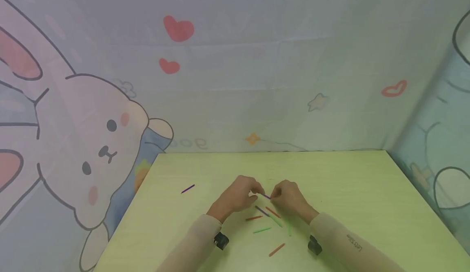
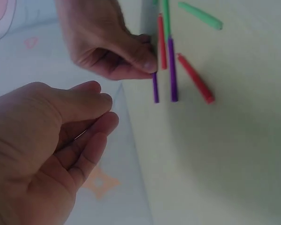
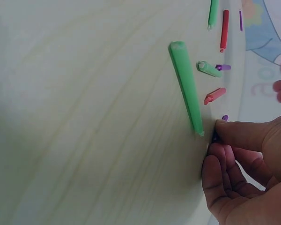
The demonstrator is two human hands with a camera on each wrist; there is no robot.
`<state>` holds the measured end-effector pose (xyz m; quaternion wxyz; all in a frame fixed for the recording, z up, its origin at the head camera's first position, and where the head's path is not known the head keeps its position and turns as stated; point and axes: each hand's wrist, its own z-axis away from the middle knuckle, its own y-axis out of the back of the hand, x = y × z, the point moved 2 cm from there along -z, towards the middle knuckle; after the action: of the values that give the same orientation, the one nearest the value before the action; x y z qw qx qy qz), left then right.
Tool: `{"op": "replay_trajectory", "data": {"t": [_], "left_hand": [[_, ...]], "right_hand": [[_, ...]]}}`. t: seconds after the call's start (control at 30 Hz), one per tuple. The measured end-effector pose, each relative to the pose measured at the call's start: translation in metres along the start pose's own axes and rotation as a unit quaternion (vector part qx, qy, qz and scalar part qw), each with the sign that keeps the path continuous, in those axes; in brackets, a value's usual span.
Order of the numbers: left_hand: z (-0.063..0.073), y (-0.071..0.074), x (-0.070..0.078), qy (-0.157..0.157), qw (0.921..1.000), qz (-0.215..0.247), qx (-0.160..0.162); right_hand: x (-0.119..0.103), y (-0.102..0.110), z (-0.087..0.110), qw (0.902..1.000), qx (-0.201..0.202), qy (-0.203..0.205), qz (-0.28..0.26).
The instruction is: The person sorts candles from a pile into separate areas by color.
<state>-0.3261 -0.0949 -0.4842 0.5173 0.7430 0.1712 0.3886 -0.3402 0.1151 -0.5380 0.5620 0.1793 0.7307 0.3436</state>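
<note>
My right hand (image 1: 290, 197) pinches one end of a thin purple crayon-like stick (image 2: 155, 89) between thumb and fingers, low over the table. Opposite it is my left hand (image 1: 238, 193), its fingers loosely bent; in the left wrist view nothing is between them, and they are apart from the stick. Just in front of the hands, another purple stick (image 1: 261, 210) lies among red sticks (image 1: 273, 212) and a green stick (image 1: 276, 220). A longer-looking green stick (image 3: 186, 89) is beside my right hand in the right wrist view.
The sticks lie on a pale yellow-green table (image 1: 349, 190). A lone purple stick (image 1: 187, 188) is at the left, and an orange-red stick (image 1: 277, 249) lies nearer the front. Another green stick (image 1: 262, 230) rests between the forearms. A printed cloth (image 1: 257, 80) hangs behind the table.
</note>
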Motion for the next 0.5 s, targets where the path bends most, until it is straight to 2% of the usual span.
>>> {"op": "replay_trajectory", "data": {"t": [0.1, 0.23, 0.3, 0.4, 0.47, 0.5], "left_hand": [[-0.004, -0.013, 0.000, 0.005, 0.9996, -0.018, -0.019], [-0.007, -0.026, -0.002, 0.027, 0.9983, -0.033, -0.041], [-0.007, -0.030, -0.002, 0.035, 0.9974, -0.039, -0.049], [-0.008, -0.034, -0.002, 0.031, 0.9974, -0.041, -0.051], [-0.009, -0.036, -0.003, 0.020, 0.9978, -0.042, -0.048], [-0.009, -0.037, -0.003, 0.011, 0.9980, -0.043, -0.046]], "right_hand": [[0.001, 0.000, 0.001, 1.0000, -0.002, 0.005, -0.003], [0.002, 0.000, 0.002, 0.9996, -0.006, 0.022, -0.015], [0.020, -0.007, -0.005, 0.9982, -0.006, 0.057, -0.020], [0.023, -0.007, -0.006, 0.9974, -0.002, 0.070, -0.019], [0.023, -0.007, -0.006, 0.9976, -0.001, 0.067, -0.016], [0.015, -0.004, -0.004, 0.9983, 0.000, 0.056, -0.016]]}}
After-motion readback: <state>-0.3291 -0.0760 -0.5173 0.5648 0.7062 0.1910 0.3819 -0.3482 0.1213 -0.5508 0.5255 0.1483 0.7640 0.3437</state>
